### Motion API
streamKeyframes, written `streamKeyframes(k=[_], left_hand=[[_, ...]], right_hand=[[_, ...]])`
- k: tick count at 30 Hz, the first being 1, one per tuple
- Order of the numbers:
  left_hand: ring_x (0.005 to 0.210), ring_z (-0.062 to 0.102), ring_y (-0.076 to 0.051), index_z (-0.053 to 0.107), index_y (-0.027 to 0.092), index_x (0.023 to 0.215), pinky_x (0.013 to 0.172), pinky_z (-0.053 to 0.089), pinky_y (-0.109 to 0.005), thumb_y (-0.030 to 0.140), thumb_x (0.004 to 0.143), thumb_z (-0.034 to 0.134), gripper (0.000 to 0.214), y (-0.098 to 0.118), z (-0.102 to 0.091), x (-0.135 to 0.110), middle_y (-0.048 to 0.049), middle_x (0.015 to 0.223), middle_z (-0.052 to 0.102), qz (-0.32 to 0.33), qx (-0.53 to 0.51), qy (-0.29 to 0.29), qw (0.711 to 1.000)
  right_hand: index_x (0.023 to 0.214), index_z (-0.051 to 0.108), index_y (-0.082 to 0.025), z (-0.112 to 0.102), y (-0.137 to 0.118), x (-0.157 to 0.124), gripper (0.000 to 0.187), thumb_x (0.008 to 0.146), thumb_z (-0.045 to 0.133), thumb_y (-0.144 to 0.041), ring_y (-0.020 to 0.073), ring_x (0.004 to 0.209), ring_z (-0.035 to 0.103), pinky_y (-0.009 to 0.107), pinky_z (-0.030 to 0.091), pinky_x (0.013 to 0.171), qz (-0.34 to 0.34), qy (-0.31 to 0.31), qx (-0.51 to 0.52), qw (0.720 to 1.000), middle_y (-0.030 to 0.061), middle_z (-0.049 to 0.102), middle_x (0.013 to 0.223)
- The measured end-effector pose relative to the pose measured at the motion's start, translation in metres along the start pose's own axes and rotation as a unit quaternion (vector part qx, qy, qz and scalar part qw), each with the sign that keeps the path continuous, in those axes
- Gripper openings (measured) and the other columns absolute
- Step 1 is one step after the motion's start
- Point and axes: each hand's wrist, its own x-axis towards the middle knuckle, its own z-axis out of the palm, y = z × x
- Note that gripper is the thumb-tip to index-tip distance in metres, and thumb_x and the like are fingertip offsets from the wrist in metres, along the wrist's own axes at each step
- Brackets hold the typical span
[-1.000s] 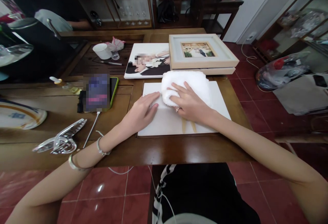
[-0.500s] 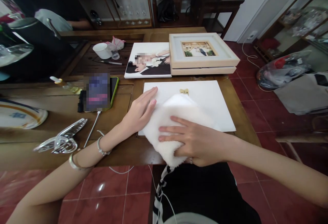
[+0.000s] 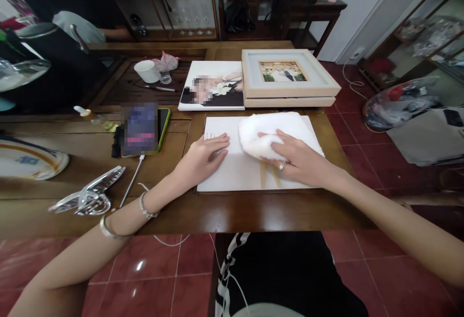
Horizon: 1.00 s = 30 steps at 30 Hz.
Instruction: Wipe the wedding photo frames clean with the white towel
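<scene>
- A white cloth (image 3: 266, 124), thick and fluffy with a rounded, bunched outline, lies at the center of the frame, on the upper right part of a smooth white panel (image 3: 235, 172).
- The right hand (image 3: 302, 160), a ring on one finger, grasps the cloth, its fingers curled and partly sunk into the soft pile.
- The left hand (image 3: 208, 157) rests at the panel's left side, fingers extended and relaxed, gripping nothing; a thin metal bracelet (image 3: 147, 207) and a broader bangle (image 3: 108, 228) circle the arm.
- Two tan, tapering strips (image 3: 263, 176) show on the flat rectangular panel below the cloth.
- Beneath it spreads a glossy brown wooden table (image 3: 224, 216), its polished edge catching the light at lower center.
- At upper center, a slim photo print (image 3: 234, 97) with a white edge sits beside two stacked box frames (image 3: 290, 93) of pale wood, square-cornered and deep.
- At left lie a shiny, transparent, wing-shaped piece (image 3: 92, 202), a glass dropper bottle (image 3: 108, 125) on its side and a green-edged phone (image 3: 165, 123).
- A round white cup (image 3: 145, 72) stands at upper left, near crumpled pinkish plastic (image 3: 168, 61).
</scene>
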Motion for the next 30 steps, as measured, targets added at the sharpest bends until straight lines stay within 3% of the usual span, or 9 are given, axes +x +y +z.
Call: streamKeyframes(k=[2,4,8,13,20,24,30], left_hand=[[0.115,0.064,-0.031,0.073,0.017,0.107,0.104,0.044,-0.058,0.021,0.090,0.055,0.025,0.000,0.000,0.000,-0.0129,0.118,0.071,0.001,0.001,-0.003,1.000],[0.115,0.065,-0.031,0.073,0.018,0.107,0.104,0.044,-0.057,0.022,0.090,0.054,0.025,0.001,-0.001,0.001,-0.0118,0.118,0.071,0.000,0.008,-0.005,1.000],[0.103,0.070,-0.027,0.073,0.023,0.108,0.096,0.051,-0.048,0.020,0.091,0.052,0.027,0.003,-0.004,0.002,-0.0068,0.112,0.074,0.014,0.019,-0.017,1.000],[0.089,0.071,-0.026,0.074,0.022,0.106,0.088,0.054,-0.045,0.020,0.090,0.053,0.027,0.003,-0.006,0.003,-0.0059,0.097,0.077,0.026,0.033,-0.010,0.999],[0.110,0.067,-0.029,0.074,0.017,0.106,0.102,0.047,-0.050,0.021,0.091,0.053,0.026,0.001,-0.004,0.002,-0.0111,0.116,0.072,0.012,0.017,-0.012,1.000],[0.117,0.063,-0.031,0.072,0.016,0.109,0.104,0.043,-0.057,0.022,0.091,0.054,0.026,0.000,-0.003,0.001,-0.0133,0.122,0.068,0.003,0.014,-0.024,1.000],[0.118,0.062,-0.031,0.072,0.017,0.109,0.102,0.045,-0.057,0.022,0.091,0.055,0.025,-0.002,-0.001,0.000,-0.0125,0.122,0.069,0.006,0.011,-0.015,1.000]], right_hand=[[0.072,0.048,-0.023,0.004,0.001,0.019,0.022,0.094,0.045,-0.023,0.0252,0.094,0.064,0.049,0.035,0.110,0.030,0.013,0.023,0.999,0.0039,0.066,0.082],[0.069,0.043,-0.023,0.007,-0.002,0.041,0.028,0.096,0.044,-0.031,0.0234,0.086,0.062,0.048,0.036,0.106,0.047,0.017,0.056,0.997,0.0008,0.059,0.071],[0.067,0.042,-0.022,0.014,-0.008,0.081,0.034,0.096,0.048,-0.039,0.0192,0.078,0.056,0.038,0.042,0.086,0.054,0.004,0.146,0.988,-0.0002,0.056,0.071],[0.071,0.047,-0.020,0.022,-0.012,0.104,0.031,0.095,0.048,-0.040,0.0179,0.076,0.052,0.030,0.036,0.071,0.040,-0.009,0.178,0.983,0.0022,0.059,0.078],[0.070,0.044,-0.020,0.009,0.000,0.084,0.031,0.095,0.047,-0.039,0.0165,0.071,0.048,0.028,0.031,0.067,0.093,-0.012,0.142,0.986,0.0008,0.054,0.073],[0.068,0.040,-0.021,-0.007,0.016,0.058,0.032,0.094,0.048,-0.039,0.0159,0.065,0.047,0.029,0.031,0.065,0.113,-0.003,0.102,0.988,-0.0009,0.051,0.067],[0.065,0.034,-0.024,-0.022,0.050,0.008,0.038,0.093,0.045,-0.046,0.0188,0.064,0.049,0.031,0.034,0.065,0.156,0.030,0.028,0.987,-0.0015,0.045,0.061]])
